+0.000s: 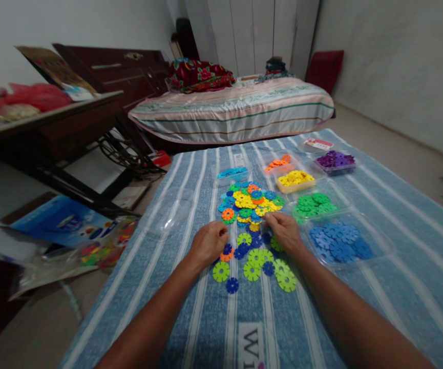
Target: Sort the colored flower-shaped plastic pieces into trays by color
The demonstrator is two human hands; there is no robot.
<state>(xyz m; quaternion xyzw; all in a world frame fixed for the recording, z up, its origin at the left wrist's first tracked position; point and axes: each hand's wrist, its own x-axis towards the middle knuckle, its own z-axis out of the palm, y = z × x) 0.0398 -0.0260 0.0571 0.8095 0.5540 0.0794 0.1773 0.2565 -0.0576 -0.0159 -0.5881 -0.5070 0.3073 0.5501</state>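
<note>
A loose heap of notched plastic discs (250, 200) in yellow, green, blue and orange lies on the striped cloth. My left hand (210, 242) is at the heap's near left side, fingers curled closed; whatever they hold, if anything, is hidden. Close under it lies an orange disc (227, 254) with a dark blue one on top. My right hand (283, 231) is at the right edge of the heap, thumb and forefinger pinched beside the yellow discs; what is between them is too small to name. Lime green discs (257, 258) and dark blue discs (232, 285) spread between my forearms.
Clear boxes hold light blue discs (232, 172), orange discs (278, 163), yellow discs (296, 178), purple pieces (335, 159), green discs (315, 204) and blue discs (340, 241). At left lies a clear plastic lid or box (172, 212). A bed (229, 113) stands behind.
</note>
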